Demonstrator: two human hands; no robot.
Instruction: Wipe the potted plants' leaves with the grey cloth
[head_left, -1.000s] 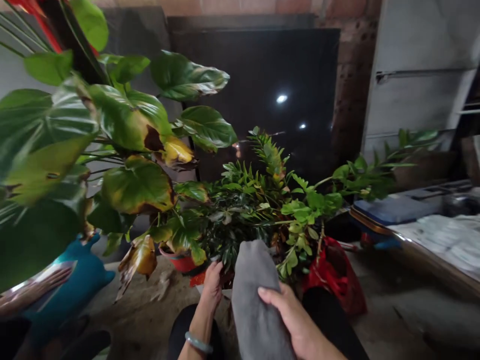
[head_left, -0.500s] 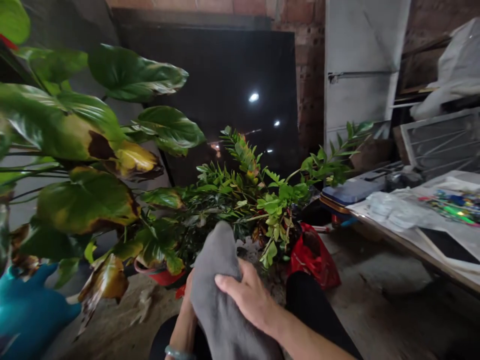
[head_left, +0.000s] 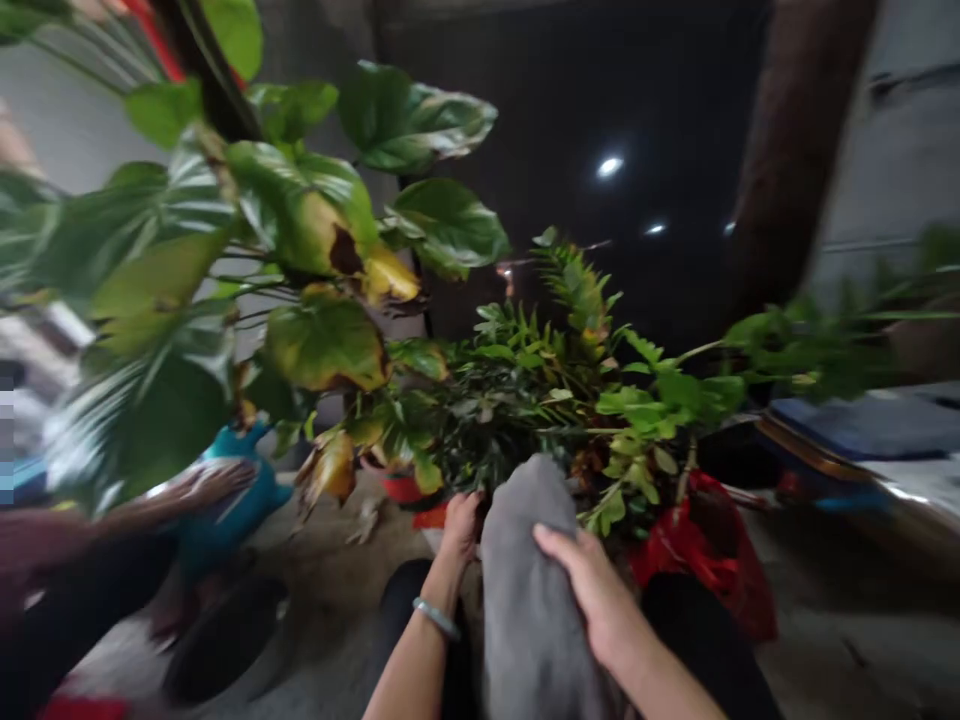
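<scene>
A long grey piece of soft, plush-looking fabric [head_left: 534, 580] with a rounded far end lies between my forearms, pointing away from me. My right hand [head_left: 592, 580] grips its right side, thumb on top and the other fingers hidden beneath. Just left of the far end is my left hand [head_left: 461, 525], fingers curled in. Whether it pinches anything is hidden. A pale green bangle [head_left: 436, 618] circles my left wrist. Under my hands, my dark-clothed knees are spread apart.
Leafy potted plants [head_left: 487, 390] stand close ahead. A red bag [head_left: 709, 550] sits on the floor at right, near a cluttered table [head_left: 919, 480]. At left, another person's hand [head_left: 217, 485] rests on a teal plush-looking object [head_left: 244, 500], above a dark basin [head_left: 229, 640].
The view has swung left, bringing the other person into sight. My left hand has come off the grey piece's left side to a spot beside its tip. My right hand keeps its grip.
</scene>
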